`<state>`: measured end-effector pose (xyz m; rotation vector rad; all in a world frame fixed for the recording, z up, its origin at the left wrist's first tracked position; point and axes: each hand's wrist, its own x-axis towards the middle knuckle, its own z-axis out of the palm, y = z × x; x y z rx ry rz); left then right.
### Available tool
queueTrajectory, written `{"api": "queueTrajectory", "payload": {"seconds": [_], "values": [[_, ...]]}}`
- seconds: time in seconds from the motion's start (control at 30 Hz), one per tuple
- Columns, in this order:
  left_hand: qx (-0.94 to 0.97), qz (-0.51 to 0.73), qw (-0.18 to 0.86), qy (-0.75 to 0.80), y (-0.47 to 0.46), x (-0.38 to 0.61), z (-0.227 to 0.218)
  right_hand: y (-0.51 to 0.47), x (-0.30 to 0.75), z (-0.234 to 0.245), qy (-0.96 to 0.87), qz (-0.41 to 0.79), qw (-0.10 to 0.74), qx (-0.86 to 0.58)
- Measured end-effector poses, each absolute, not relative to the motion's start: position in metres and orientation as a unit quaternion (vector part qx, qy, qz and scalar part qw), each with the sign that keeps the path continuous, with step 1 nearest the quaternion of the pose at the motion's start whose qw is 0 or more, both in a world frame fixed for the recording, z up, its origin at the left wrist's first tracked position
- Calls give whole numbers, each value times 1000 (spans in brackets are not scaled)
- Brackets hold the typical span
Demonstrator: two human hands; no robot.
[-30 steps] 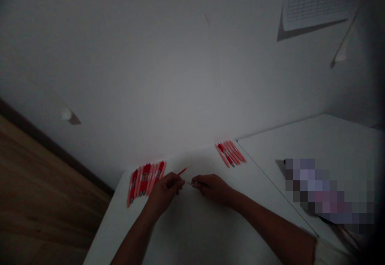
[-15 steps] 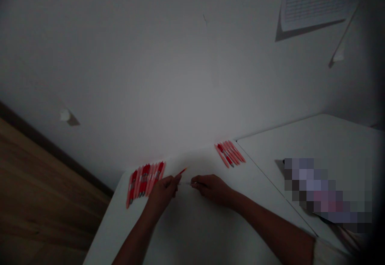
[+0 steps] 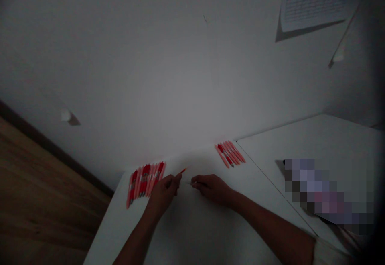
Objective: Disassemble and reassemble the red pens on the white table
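My left hand (image 3: 165, 190) is closed in a pinch around a slim red pen part (image 3: 183, 171), whose orange-tipped end sticks out up and to the right. Just to its right, my right hand (image 3: 209, 188) is closed on a thin pale pen part (image 3: 189, 183), its narrow end pointing at the left hand. Most of both parts is hidden by the fingers, and a small gap separates the hands. Beside the left hand lies a row of pink and red pens (image 3: 143, 180). A smaller group of similar pens (image 3: 231, 153) lies beyond the right hand.
The white table (image 3: 192, 233) meets a pale wall (image 3: 180, 76) at the back. A seam divides it from another white tabletop (image 3: 264, 152) on the right, where a blurred-out object lies. Wooden boards (image 3: 45, 192) are at lower left. A printed sheet (image 3: 314, 2) hangs on the wall.
The thin pale part that spanned the space between both hands now ends short of the left hand. Both hands stay nearly in place; the pen rows are unchanged.
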<state>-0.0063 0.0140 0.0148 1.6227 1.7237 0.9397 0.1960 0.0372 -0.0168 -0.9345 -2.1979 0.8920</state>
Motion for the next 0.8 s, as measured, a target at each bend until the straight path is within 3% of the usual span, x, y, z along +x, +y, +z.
{"api": "queueTrajectory", "payload": {"seconds": [0.33, 0.6, 0.8], "values": [[645, 347, 348, 586, 12, -11, 19, 37, 196, -17, -826, 331, 293, -351], [610, 327, 293, 660, 12, -8, 18, 38, 196, -18, -828, 327, 294, -348], [661, 341, 310, 593, 13, -14, 13, 38, 195, -20, -827, 325, 296, -350]]}}
